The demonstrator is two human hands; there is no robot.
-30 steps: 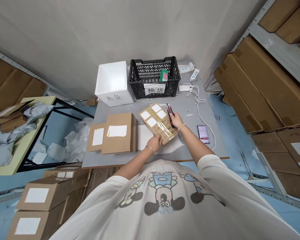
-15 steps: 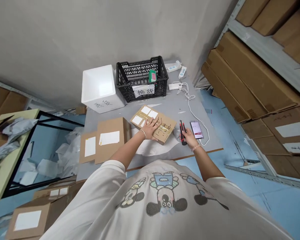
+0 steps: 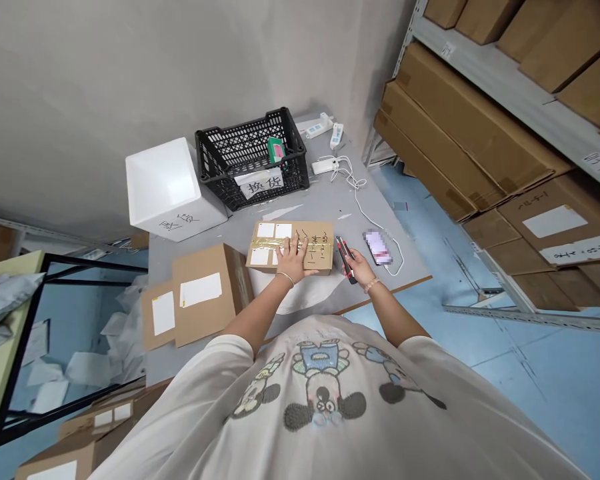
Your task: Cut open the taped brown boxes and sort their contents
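Left hand (image 3: 291, 260) pins parcel (image 3: 317, 243), right hand (image 3: 361, 268) grips cutter (image 3: 345, 259).

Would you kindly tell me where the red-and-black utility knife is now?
In the head view, the red-and-black utility knife is held in the right hand, between the taped cardboard parcel and the lit smartphone.

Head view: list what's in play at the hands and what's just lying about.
In play: left hand, flat brown taped cardboard parcel, right hand, red-and-black utility knife.

Lying about: black plastic crate, white foam box, brown cardboard box with white label, black smartphone.
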